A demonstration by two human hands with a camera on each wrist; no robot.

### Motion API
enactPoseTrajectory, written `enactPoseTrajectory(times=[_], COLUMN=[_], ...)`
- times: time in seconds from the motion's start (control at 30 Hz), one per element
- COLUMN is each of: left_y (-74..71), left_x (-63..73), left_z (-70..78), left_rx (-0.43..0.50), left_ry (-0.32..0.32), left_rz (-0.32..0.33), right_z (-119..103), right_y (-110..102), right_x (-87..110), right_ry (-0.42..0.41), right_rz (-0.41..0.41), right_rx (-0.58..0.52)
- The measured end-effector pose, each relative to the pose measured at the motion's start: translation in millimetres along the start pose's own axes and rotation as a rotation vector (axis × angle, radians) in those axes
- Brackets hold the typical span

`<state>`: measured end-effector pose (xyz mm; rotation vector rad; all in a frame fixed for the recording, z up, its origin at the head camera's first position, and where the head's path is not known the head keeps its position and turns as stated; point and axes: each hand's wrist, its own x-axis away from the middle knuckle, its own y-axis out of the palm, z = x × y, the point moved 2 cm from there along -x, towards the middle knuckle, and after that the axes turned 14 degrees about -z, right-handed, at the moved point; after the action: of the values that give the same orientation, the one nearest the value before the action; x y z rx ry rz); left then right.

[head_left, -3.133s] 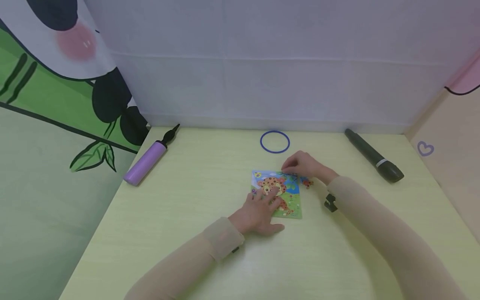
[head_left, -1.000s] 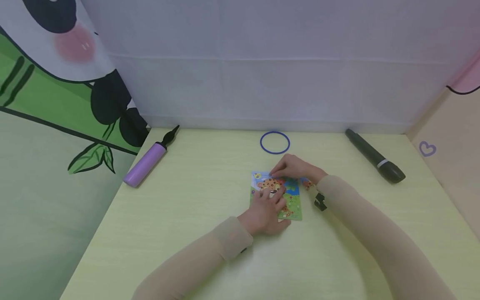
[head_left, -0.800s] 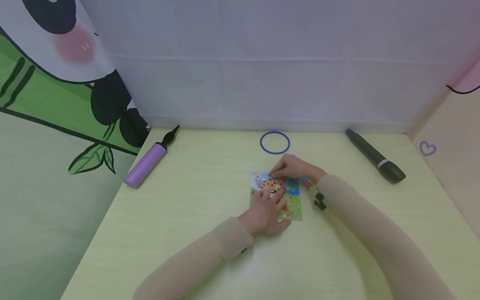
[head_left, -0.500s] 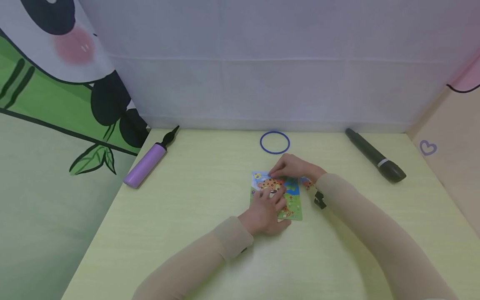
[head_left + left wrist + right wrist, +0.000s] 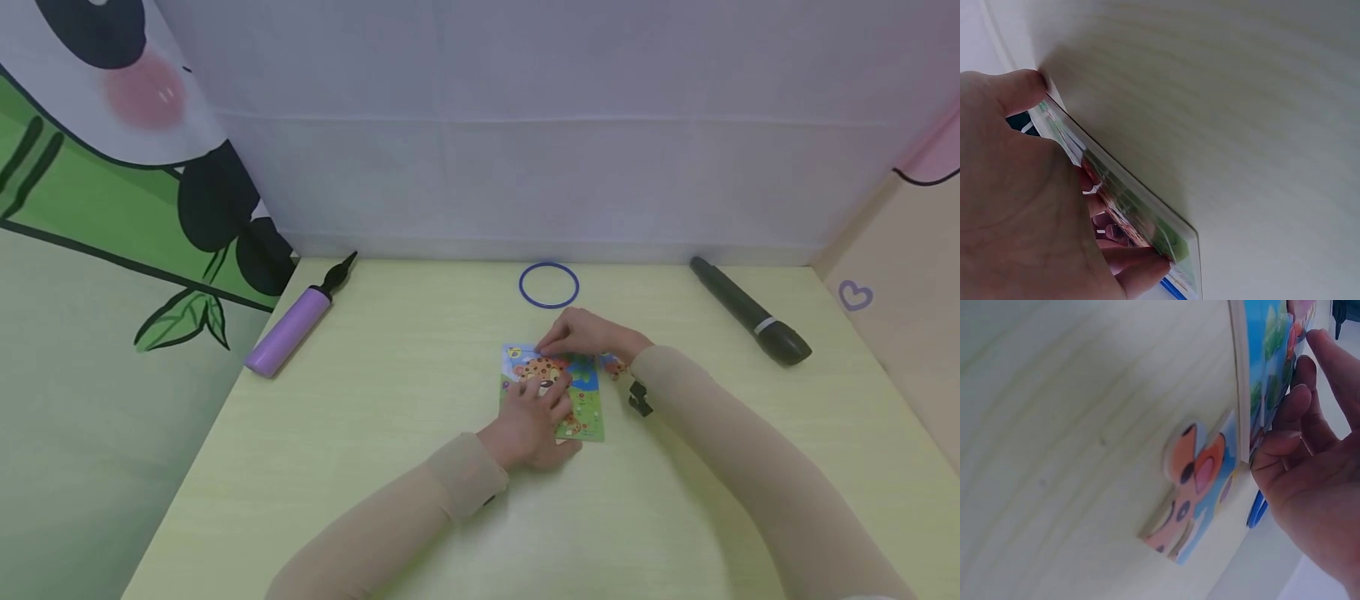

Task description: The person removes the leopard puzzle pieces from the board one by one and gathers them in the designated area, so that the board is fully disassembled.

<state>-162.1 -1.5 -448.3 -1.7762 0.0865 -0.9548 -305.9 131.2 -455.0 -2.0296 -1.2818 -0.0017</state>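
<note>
A small jigsaw puzzle [image 5: 588, 408] with a spotted cartoon animal lies flat on the table. My left hand [image 5: 528, 425] rests over its lower left part, fingers spread on the picture. In the left wrist view the thumb [image 5: 1022, 90] sits by the near edge of the puzzle. My right hand [image 5: 588, 332] is at the puzzle's far edge, its fingers [image 5: 1275, 450] curled there with the thumb beside them. These fingers hide part of the top edge. One loose puzzle piece [image 5: 1194, 475], orange with dark spots on blue, lies beside the puzzle, partly behind the right wrist in the head view.
Behind the puzzle lies a thin blue ring [image 5: 522, 290]. A purple hand pump [image 5: 291, 332] with a black nozzle lies at the left edge. At the back right is a dark microphone [image 5: 738, 304]. A pale cloth [image 5: 487, 183] hangs along the table's back edge.
Since the oldest frame, my right hand has slid left along the puzzle's far edge, and my left hand has shifted slightly right. Over the last second both hands have stayed nearly still.
</note>
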Motion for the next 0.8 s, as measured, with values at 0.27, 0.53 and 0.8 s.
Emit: enactPoseTrajectory(times=[0.27, 0.53, 0.8], left_y=[-2.0, -5.7, -14.5], left_x=[-16.1, -29.6, -35.6], left_z=[0.0, -0.9, 0.8], left_rx=[0.017, 0.034, 0.051], left_ry=[-0.021, -0.034, -0.048], left_rz=[-0.033, -0.035, -0.034], right_z=[5, 10, 14], right_y=[-10, -20, -30], right_x=[-2.6, -5.0, -7.3], right_ry=[-0.037, -0.010, -0.012], right_rz=[-0.008, -0.018, -0.040], right_rx=[0.006, 0.008, 0.012])
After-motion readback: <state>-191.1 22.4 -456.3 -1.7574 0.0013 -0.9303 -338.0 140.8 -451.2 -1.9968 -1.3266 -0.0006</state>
